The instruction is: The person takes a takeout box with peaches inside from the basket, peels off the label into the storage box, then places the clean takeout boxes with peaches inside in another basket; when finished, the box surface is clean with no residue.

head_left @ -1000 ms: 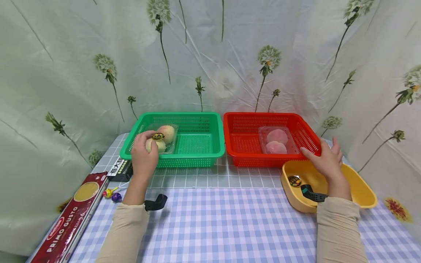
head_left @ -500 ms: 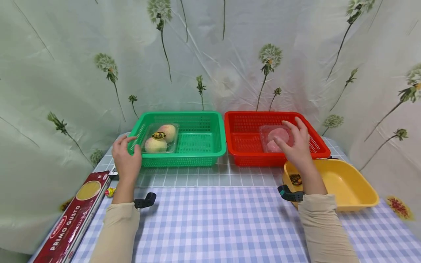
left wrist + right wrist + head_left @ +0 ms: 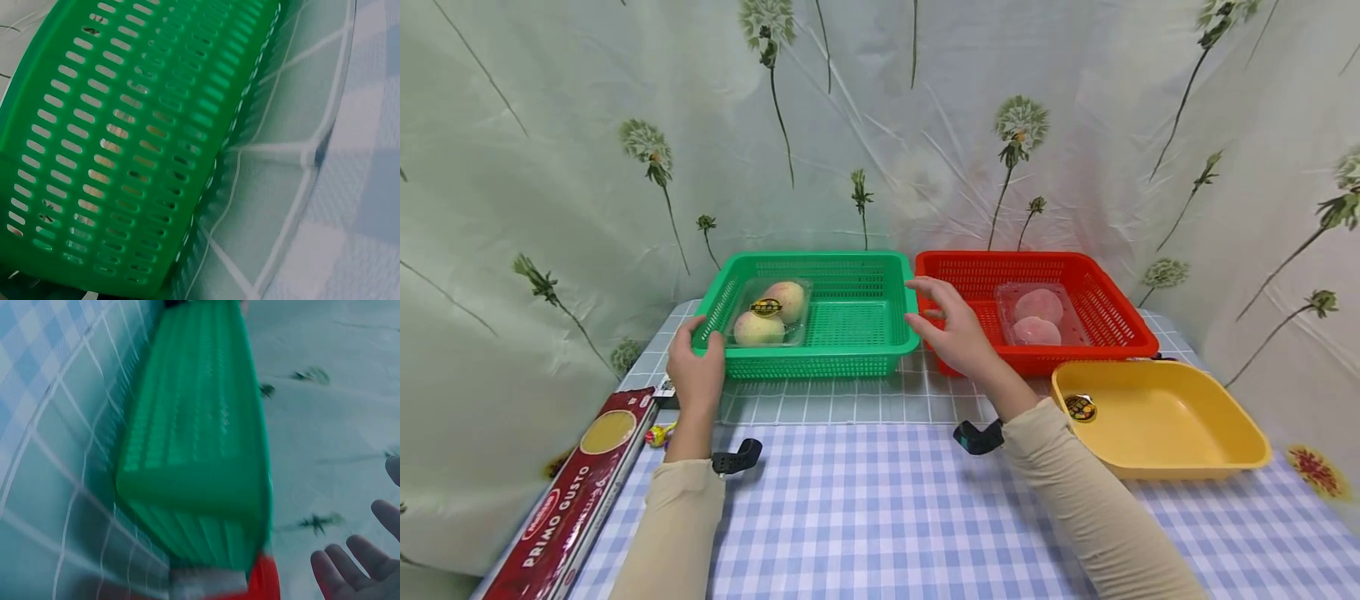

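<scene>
At the front left corner of the green plastic basket (image 3: 857, 363), my left hand (image 3: 697, 367) has its thumb and fingers apart about the rim. The left wrist view shows the slotted basket wall (image 3: 119, 150) close up; contact is hard to make out. My right hand (image 3: 953, 332) reaches over the red basket's left end with thumb and fingers spread, near the green basket's right rim. Fingers (image 3: 359, 565) of that hand show apart from the basket in the right wrist view. Inside the green basket, a clear plastic pack (image 3: 797, 333) with a black label holds two peaches (image 3: 760, 328).
Beside it stands a red basket (image 3: 1120, 350) with another pack of two pink peaches (image 3: 1037, 308). A yellow bin (image 3: 1180, 429) with a labelled pack sits front right. At left lie a long red pasta packet (image 3: 576, 492) and lollipops (image 3: 657, 435). A curtain (image 3: 880, 125) hangs behind.
My right hand has moved left from the yellow bin, past the red basket, to near the green basket's right side. My left hand has moved off the peach pack to the basket's left corner.
</scene>
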The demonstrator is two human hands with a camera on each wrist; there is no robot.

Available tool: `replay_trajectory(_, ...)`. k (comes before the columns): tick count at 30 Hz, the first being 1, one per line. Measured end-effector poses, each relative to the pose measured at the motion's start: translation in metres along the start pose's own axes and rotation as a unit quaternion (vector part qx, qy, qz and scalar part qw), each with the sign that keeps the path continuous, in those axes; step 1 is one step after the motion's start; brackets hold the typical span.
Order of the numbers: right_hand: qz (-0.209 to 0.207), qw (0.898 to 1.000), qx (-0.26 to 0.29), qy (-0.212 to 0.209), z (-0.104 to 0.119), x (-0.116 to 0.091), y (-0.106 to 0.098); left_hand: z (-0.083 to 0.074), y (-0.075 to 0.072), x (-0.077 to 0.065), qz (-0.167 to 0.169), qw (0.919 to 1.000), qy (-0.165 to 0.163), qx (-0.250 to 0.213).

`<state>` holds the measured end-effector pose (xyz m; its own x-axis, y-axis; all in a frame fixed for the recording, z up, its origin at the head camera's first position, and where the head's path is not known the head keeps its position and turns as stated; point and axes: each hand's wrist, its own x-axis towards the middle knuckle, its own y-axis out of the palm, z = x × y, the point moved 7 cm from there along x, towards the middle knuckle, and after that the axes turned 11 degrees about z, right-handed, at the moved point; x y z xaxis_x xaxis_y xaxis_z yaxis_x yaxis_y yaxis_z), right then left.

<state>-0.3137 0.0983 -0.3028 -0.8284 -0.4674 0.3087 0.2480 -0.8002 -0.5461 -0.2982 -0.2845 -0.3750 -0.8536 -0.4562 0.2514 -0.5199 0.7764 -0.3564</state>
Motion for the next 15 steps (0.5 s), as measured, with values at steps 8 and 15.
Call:
replay_trajectory(8, 0.117, 0.991, 0.025, 0.062, 0.002, 0.045, 0.055, 0.001, 0.001, 0.0, -0.009, 0.9998, -0.008, -0.017)
replay_trajectory(15, 0.18, 0.977, 0.04, 0.105, 0.005, 0.078, 0.093, 0.001, 0.001, 0.001, -0.019, 0.9995, -0.001, -0.025)
